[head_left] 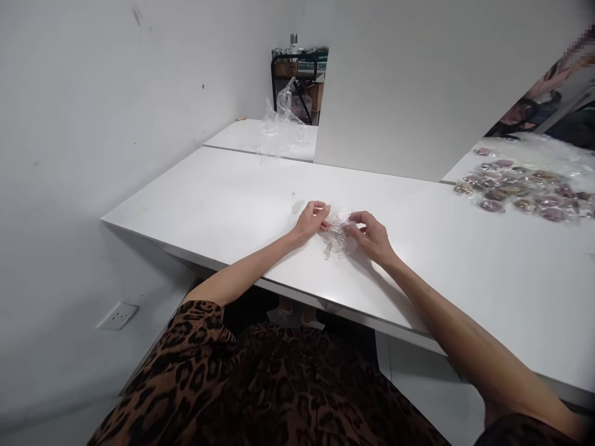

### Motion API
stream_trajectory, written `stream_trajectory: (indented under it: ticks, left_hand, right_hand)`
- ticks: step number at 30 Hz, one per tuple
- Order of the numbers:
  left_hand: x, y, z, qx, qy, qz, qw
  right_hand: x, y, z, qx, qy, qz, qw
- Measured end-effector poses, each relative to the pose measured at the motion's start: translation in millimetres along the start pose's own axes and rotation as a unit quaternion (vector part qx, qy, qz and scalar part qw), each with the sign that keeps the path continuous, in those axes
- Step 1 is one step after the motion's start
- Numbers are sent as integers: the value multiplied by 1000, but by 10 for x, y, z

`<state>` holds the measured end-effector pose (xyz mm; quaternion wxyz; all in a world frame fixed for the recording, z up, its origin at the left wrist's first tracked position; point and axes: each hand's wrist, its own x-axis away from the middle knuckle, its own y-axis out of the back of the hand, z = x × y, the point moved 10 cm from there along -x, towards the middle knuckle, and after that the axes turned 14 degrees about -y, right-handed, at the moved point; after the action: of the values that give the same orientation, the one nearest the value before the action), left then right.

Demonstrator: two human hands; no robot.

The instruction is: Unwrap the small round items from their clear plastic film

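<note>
A crumpled piece of clear plastic wrap (338, 224) is between my two hands, just above the white table (223, 204). My left hand (312, 222) pinches its left side, fingers curled. My right hand (369, 234) grips the right side between thumb and fingers. Whether anything lies inside the wrap, I cannot make out. Below the wrap a small brownish shape (328, 251) shows on the table. Beside my left hand lies a small translucent scrap (298, 205).
Several small purple and brown items in clear wrappers (525, 189) lie at the right. A large clear plastic bag (283, 127) sits at the back left. An upright white panel (395, 87) stands behind the table, with a wall (116, 93) at the left.
</note>
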<state>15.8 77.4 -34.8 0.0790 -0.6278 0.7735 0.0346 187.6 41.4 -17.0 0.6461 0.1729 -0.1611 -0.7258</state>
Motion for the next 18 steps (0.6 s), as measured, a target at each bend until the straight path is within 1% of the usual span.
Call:
stream_trajectory:
  ticks: [2, 3, 5, 7, 10, 12, 14, 16, 18]
  left_hand:
    - [-69, 50, 82, 22, 59, -34, 997]
    - [-108, 34, 109, 37, 83, -35, 995]
    - [-189, -59, 131, 74, 113, -11, 991]
    - [-253, -173, 135, 115, 124, 20, 985]
    - [-295, -262, 138, 168, 110, 40, 979]
    - [-284, -262, 125, 162, 83, 47, 982]
    - [-257, -189, 62, 90, 37, 42, 994]
    - [-227, -48, -124, -25, -43, 11, 999]
    - [-171, 22, -413, -105, -146, -4, 984]
  right_hand:
    - [-52, -32, 4, -51, -15, 7, 999]
    - [-79, -41, 20, -83, -17, 7, 996]
    - [-128, -34, 77, -154, -8, 1, 988]
    - [-169, 1, 124, -228, 0, -9, 974]
    - [-223, 76, 71, -320, -32, -21, 947]
    - [-246, 126, -7, -355, -61, -22, 932]
    - [-260, 160, -59, -366, -71, -7, 928]
    - [-264, 176, -119, -360, -83, 17, 929]
    - [-255, 198, -198, -349, -100, 29, 931]
